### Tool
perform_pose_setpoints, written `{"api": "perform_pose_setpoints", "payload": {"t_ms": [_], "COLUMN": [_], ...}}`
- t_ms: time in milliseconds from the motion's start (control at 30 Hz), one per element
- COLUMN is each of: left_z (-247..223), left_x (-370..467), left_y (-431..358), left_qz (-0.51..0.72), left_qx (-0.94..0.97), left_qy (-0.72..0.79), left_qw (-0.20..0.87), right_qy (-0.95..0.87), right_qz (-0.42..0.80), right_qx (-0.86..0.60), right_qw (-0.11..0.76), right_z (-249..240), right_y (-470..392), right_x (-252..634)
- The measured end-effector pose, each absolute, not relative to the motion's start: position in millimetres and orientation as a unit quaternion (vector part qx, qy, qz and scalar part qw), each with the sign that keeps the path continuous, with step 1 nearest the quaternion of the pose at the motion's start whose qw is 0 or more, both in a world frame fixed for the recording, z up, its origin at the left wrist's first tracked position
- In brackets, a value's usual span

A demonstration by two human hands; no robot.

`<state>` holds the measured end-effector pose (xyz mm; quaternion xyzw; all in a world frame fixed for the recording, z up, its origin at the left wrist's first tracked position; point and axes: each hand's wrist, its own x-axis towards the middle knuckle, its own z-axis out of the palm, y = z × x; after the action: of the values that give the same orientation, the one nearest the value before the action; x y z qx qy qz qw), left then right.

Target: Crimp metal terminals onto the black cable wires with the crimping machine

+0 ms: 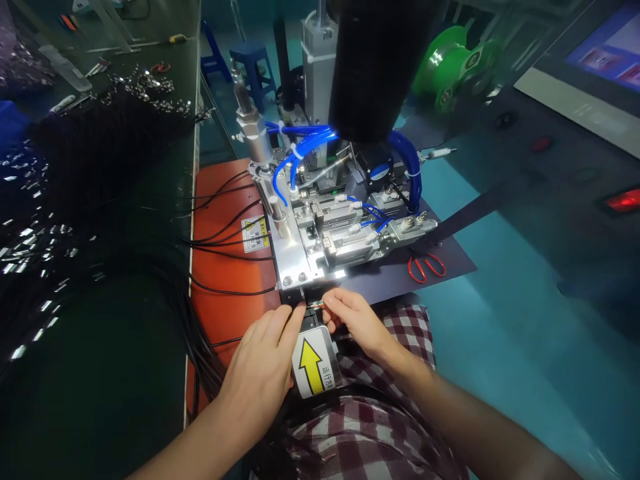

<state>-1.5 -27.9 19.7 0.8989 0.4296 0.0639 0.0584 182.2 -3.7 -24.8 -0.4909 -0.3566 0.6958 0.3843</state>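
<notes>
Between my two hands, at the front end of the machine, thin coloured wires [315, 305] show orange and white. My right hand [355, 323] pinches them between thumb and forefinger from the right. My left hand [265, 357] comes in from the left with its fingers closed together, its fingertips at the other end of the wires; a cable under them is mostly hidden. Just below the fingertips lies a white label with a yellow arrow [311, 367]. The metal machine [340, 230] with blue air tubes [315, 137] stands right in front of both hands.
Several black cables [225, 243] run across the orange board [220, 300] to the machine's left side. Red-handled scissors [426, 268] lie on the dark plate at right. A dark bundle of cables [115, 133] covers the left table. A black cylinder [380, 67] hangs above the machine.
</notes>
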Motion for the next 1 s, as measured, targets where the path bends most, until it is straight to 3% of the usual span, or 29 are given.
{"api": "perform_pose_setpoints", "payload": {"t_ms": [333, 500, 867, 1000], "left_z": [21.3, 18.9, 14.8, 12.6], "left_x": [9.0, 11.1, 9.7, 11.5], "left_y": [-14.9, -15.3, -17.6, -18.3], "left_qz": [0.121, 0.119, 0.151, 0.136], "left_qx": [0.862, 0.866, 0.865, 0.873], "left_qy": [0.441, 0.443, 0.437, 0.436], "left_qw": [0.220, 0.201, 0.192, 0.173], "right_qy": [-0.430, -0.339, -0.408, -0.355], "right_qz": [0.627, 0.701, 0.616, 0.655], "right_qx": [-0.512, -0.482, -0.512, -0.495], "right_qw": [0.401, 0.401, 0.438, 0.446], "right_z": [-24.1, -26.9, -25.9, -27.2], "right_y": [-6.4, -4.5, -5.8, -4.5], "right_x": [183.2, 181.5, 174.2, 172.8]}}
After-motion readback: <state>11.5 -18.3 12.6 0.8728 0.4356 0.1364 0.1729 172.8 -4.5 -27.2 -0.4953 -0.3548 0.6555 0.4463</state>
